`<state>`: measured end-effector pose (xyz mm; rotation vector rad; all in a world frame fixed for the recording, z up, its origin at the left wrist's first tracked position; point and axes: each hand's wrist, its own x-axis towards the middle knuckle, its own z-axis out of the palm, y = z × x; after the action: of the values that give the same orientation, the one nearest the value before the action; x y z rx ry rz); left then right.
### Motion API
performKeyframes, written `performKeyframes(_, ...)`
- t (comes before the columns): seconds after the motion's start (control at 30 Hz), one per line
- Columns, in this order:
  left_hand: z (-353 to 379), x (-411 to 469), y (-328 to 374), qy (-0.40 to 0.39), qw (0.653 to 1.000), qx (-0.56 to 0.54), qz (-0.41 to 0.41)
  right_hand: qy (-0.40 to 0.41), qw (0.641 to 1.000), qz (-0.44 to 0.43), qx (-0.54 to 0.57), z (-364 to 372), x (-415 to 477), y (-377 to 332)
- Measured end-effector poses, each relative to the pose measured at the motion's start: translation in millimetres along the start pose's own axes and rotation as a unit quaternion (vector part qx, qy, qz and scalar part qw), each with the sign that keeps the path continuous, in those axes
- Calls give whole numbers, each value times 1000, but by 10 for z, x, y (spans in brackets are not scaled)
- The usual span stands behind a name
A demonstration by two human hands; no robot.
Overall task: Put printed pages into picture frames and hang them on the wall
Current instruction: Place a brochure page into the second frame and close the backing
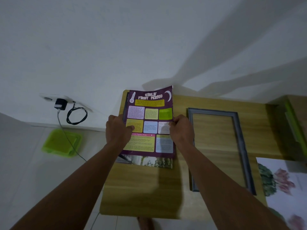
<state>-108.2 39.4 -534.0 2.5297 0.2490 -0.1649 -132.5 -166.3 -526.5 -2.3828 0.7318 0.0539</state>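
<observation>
Purple printed page with coloured text boxes (149, 120) is up off the pale wood-grain worktop (141, 188), over its far-left part, top edge tipped toward the white wall (116, 47). Left hand (118, 130) pinches the left edge, thumb on the printed face. Right hand (181, 130) pinches the right edge, fingers curled round it. Both grips sit mid-height, so the top and bottom halves are unsupported

Risks as I read them:
- thumb pressure plus any pull between the hands → crease or tear at the edges; thin paper likely won't forgive it
- second sheet with a tree photo (149, 161) lies just under the page's lower edge, touching or not I can't tell; it could get dragged along and slide off the worktop
- empty grey rectangular picture frame (242, 146) lies flat, well apart to the right, with the worktop showing through its opening; can't tell if glass or backing is in it. Page looks about as wide as the opening, so a skewed drop would buckle a corner on the rail
- floral print sheet (282, 180) lies near-right beside the frame; a forearm sweeping across could shove it
- view is blurred, so the fit is a guess

Further out: black charger in a white wall socket (60, 104), its cable trailing to the floor past a green plastic tray (61, 143). Snag or trip risk if stepping left to hang
</observation>
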Motion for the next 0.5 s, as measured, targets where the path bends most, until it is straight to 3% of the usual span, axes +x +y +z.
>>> performKeyframes(0.23, -10, -74, 28, 10, 1000, 16, 2, 50, 997, -53, -39, -5, -56, 50)
performKeyframes(0.4, -18, -108, 15, 7, 999, 49, 16, -31, 994, -47, 98, -58, -81, -15)
performKeyframes(0.5, -44, -139, 26, 10, 999, 50, 16, -74, 973, -3, 219, -97, -79, 11)
